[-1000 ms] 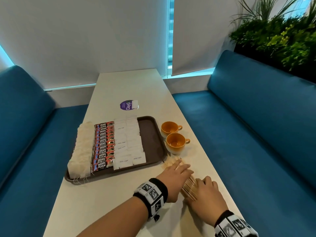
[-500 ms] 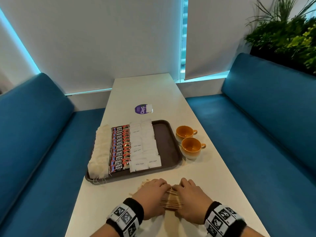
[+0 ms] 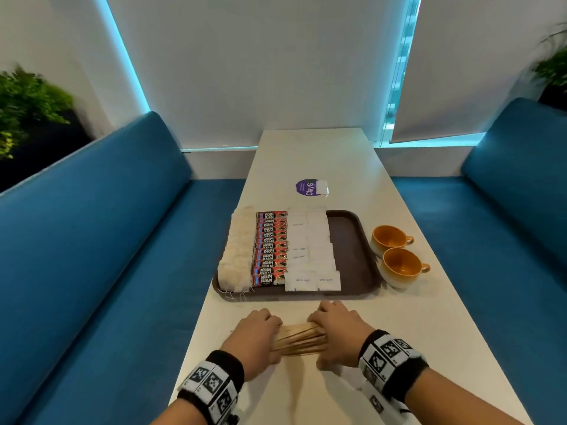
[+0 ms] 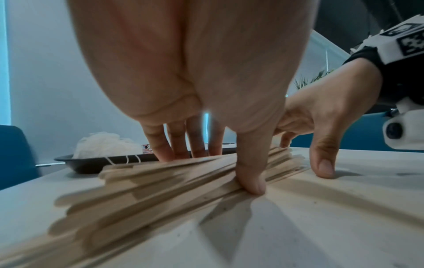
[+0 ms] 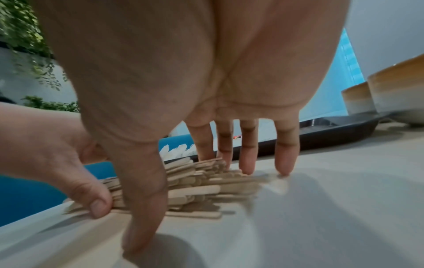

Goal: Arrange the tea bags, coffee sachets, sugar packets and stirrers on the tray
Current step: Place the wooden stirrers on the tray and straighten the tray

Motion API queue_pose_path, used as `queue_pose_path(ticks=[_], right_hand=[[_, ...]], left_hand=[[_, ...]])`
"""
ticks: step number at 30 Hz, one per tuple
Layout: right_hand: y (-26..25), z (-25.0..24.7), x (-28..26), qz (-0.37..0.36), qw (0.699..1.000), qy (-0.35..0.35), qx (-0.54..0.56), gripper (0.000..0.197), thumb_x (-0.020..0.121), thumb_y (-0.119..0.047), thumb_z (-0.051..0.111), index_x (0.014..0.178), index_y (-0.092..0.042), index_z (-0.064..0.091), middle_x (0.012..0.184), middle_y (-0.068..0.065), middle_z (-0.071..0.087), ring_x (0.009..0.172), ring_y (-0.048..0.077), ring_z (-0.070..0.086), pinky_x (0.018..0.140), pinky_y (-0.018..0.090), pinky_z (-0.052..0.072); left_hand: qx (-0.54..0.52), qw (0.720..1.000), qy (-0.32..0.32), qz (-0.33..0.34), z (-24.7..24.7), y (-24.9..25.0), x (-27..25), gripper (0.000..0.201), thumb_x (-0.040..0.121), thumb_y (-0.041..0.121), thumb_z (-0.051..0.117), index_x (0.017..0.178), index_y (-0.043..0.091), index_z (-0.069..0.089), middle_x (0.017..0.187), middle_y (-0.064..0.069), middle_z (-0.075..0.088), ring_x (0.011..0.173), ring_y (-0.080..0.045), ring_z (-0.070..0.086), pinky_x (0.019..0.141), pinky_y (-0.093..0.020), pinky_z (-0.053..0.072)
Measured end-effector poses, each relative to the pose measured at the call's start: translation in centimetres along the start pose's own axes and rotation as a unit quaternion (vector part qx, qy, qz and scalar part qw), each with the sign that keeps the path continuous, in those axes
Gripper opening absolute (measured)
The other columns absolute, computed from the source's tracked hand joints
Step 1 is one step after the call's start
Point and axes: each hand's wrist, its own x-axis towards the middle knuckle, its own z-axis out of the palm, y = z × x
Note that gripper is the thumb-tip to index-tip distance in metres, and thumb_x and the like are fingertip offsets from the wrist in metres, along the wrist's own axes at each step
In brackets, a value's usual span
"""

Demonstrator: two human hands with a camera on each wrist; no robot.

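Note:
A pile of wooden stirrers [image 3: 299, 338] lies crosswise on the white table [image 3: 429, 332], just in front of the brown tray [image 3: 349, 246]. My left hand [image 3: 257, 338] clasps its left part, thumb on the near side [image 4: 252, 181] and fingers behind. My right hand [image 3: 334, 332] arches over the right ends [image 5: 201, 185], fingertips on the table beyond them and thumb in front. On the tray, tea bags [image 3: 237, 253], red coffee sachets [image 3: 270, 250] and white sugar packets [image 3: 313, 250] lie in rows. The tray's right strip is bare.
Two orange cups [image 3: 389, 237] [image 3: 402, 265] stand right of the tray. A purple sticker [image 3: 306, 187] lies beyond it. Blue benches [image 3: 107, 256] flank the narrow table on both sides, and plants sit at the upper corners.
Both hands slid the stirrers from near the tray's front right corner to in front of the tray and gathered them into a tighter crosswise pile. The head view swung left.

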Motion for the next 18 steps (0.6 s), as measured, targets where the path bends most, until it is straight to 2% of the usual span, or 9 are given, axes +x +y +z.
queue_pose_path(ticks=[4, 6, 9, 11, 14, 18], right_hand=[[-0.2, -0.3, 0.1, -0.015, 1.000, -0.005, 0.012, 0.047, 0.077, -0.025, 0.078, 0.122, -0.026, 0.065, 0.117, -0.002, 0.056, 0.107, 0.021, 0.055, 0.087, 0.031, 0.047], [-0.3, -0.2, -0.1, -0.009, 1.000, -0.012, 0.014, 0.039, 0.079, -0.025, 0.076, 0.117, -0.023, 0.067, 0.114, 0.001, 0.059, 0.103, 0.022, 0.058, 0.085, 0.031, 0.046], [-0.4, -0.2, -0.2, 0.012, 0.999, -0.028, 0.012, 0.030, 0.076, -0.024, 0.078, 0.104, -0.020, 0.070, 0.103, 0.002, 0.067, 0.094, 0.021, 0.063, 0.081, 0.032, 0.052], [-0.5, 0.0, -0.1, 0.024, 0.999, -0.033, 0.017, 0.032, 0.074, -0.027, 0.080, 0.103, -0.019, 0.070, 0.101, 0.003, 0.068, 0.092, 0.022, 0.064, 0.080, 0.032, 0.054], [-0.8, 0.7, -0.1, 0.018, 1.000, -0.011, -0.018, 0.043, 0.076, -0.038, 0.080, 0.111, -0.017, 0.066, 0.109, 0.005, 0.060, 0.098, 0.024, 0.059, 0.084, 0.035, 0.052], [-0.7, 0.7, -0.1, 0.016, 1.000, -0.003, -0.009, 0.039, 0.080, -0.035, 0.076, 0.113, -0.018, 0.064, 0.110, 0.005, 0.062, 0.099, 0.025, 0.059, 0.087, 0.035, 0.051]], left_hand=[[0.002, 1.000, -0.013, 0.003, 0.0, 0.2, 0.2, 0.046, 0.087, 0.033, 0.071, 0.130, 0.026, 0.055, 0.124, 0.003, 0.051, 0.117, -0.019, 0.047, 0.100, -0.034, 0.043], [0.012, 1.000, -0.024, 0.009, -0.2, 0.5, 0.5, 0.041, 0.088, 0.030, 0.072, 0.126, 0.024, 0.056, 0.122, 0.002, 0.053, 0.115, -0.020, 0.049, 0.098, -0.033, 0.044], [0.015, 0.999, -0.047, 0.010, -0.5, 0.9, 0.9, 0.036, 0.088, 0.024, 0.071, 0.122, 0.022, 0.058, 0.119, -0.001, 0.057, 0.111, -0.022, 0.054, 0.094, -0.033, 0.046], [0.012, 0.998, -0.064, 0.003, -0.8, 1.2, 1.2, 0.036, 0.084, 0.019, 0.072, 0.118, 0.023, 0.060, 0.114, -0.001, 0.060, 0.106, -0.023, 0.057, 0.092, -0.035, 0.050], [0.019, 0.997, -0.080, -0.003, -0.7, 1.7, 1.4, 0.041, 0.077, 0.016, 0.077, 0.114, 0.023, 0.062, 0.111, -0.001, 0.061, 0.103, -0.024, 0.059, 0.091, -0.039, 0.053], [0.005, 0.998, -0.061, -0.003, 0.3, 2.0, 1.3, 0.046, 0.079, 0.021, 0.077, 0.120, 0.023, 0.058, 0.116, 0.000, 0.057, 0.108, -0.022, 0.054, 0.095, -0.036, 0.051]])
